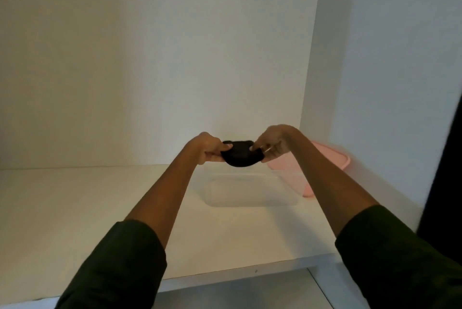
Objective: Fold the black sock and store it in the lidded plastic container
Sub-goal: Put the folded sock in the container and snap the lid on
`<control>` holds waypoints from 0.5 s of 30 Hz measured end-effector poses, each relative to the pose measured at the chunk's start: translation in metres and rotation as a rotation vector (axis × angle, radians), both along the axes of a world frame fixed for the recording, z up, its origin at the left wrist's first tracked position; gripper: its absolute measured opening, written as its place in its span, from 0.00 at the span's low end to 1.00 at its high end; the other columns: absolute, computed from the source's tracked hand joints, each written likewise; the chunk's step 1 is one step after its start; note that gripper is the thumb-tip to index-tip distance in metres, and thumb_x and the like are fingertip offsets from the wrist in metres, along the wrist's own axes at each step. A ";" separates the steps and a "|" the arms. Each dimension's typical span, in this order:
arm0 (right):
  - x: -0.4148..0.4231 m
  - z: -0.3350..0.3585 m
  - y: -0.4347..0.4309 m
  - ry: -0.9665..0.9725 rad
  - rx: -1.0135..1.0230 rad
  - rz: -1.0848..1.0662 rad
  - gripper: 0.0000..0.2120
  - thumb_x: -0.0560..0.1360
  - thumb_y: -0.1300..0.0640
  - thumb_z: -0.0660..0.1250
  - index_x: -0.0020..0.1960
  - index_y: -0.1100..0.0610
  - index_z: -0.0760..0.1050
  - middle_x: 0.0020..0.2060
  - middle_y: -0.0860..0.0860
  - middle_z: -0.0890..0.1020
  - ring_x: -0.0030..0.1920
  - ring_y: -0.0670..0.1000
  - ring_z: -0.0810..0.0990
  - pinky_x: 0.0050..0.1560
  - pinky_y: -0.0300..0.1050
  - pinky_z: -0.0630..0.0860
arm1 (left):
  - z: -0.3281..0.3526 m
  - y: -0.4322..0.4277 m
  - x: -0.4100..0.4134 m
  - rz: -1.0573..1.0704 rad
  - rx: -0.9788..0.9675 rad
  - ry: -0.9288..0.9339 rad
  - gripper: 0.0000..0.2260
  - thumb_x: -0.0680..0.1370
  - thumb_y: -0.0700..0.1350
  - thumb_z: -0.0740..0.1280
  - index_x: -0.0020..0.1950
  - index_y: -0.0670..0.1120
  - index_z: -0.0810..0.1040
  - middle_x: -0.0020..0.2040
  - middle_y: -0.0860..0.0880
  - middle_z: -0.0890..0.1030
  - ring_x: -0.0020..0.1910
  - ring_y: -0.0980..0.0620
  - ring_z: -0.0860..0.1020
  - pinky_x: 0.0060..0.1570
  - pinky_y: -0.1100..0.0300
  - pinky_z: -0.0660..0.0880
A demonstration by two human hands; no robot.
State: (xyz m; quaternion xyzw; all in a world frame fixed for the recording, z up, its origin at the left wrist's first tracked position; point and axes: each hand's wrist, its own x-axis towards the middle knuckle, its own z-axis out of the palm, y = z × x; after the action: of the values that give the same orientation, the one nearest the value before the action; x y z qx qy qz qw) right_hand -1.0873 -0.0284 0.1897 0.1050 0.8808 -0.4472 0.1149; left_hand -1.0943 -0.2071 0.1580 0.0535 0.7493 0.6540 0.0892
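Left hand (208,147) and right hand (271,147) each closed on one end of the black sock (241,156), bunched between them in the air. Directly below: open clear container (250,191) on the white shelf (87,208); pink lid (330,158) leaning just right.

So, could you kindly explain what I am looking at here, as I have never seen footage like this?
There is no machine: one camera worn on a person's head looks forward and down at their two bare hands. The left hand and right hand together hold a bunched black sock above a white shelf. On the shelf under the sock sits a clear plastic container, open. To its right the pink lid appears to lean against the wall.
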 end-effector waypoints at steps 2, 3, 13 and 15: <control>-0.003 -0.012 0.012 -0.084 0.031 0.058 0.07 0.76 0.65 0.66 0.51 0.64 0.69 0.43 0.58 0.76 0.38 0.54 0.77 0.32 0.44 0.81 | -0.001 0.014 -0.005 -0.043 -0.166 0.010 0.17 0.75 0.35 0.69 0.61 0.29 0.73 0.58 0.36 0.79 0.57 0.40 0.80 0.52 0.55 0.78; -0.007 -0.017 0.017 -0.095 0.044 0.086 0.10 0.76 0.67 0.65 0.54 0.62 0.67 0.46 0.59 0.76 0.40 0.54 0.77 0.35 0.45 0.81 | -0.002 0.021 -0.007 -0.055 -0.260 0.016 0.16 0.75 0.36 0.69 0.59 0.30 0.74 0.55 0.37 0.79 0.53 0.41 0.81 0.52 0.54 0.79; -0.020 -0.043 0.013 -0.242 0.637 0.412 0.19 0.79 0.64 0.59 0.70 0.63 0.64 0.55 0.55 0.75 0.56 0.54 0.73 0.58 0.45 0.75 | -0.023 0.055 -0.021 -0.147 -1.089 0.214 0.23 0.77 0.43 0.68 0.71 0.43 0.68 0.69 0.43 0.71 0.64 0.45 0.73 0.63 0.56 0.71; -0.024 -0.045 0.013 -0.252 0.711 0.447 0.23 0.78 0.61 0.62 0.72 0.61 0.63 0.67 0.57 0.70 0.64 0.57 0.72 0.66 0.51 0.70 | -0.024 0.054 -0.019 -0.232 -1.184 0.142 0.26 0.75 0.47 0.70 0.71 0.46 0.66 0.69 0.43 0.72 0.64 0.44 0.74 0.62 0.54 0.73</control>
State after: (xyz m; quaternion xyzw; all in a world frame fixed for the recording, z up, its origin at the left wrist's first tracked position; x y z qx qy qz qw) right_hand -1.1114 -0.0151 0.1446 -0.0017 0.9601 -0.0642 0.2721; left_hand -1.1135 -0.1532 0.1338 0.1196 0.9792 0.1069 0.1245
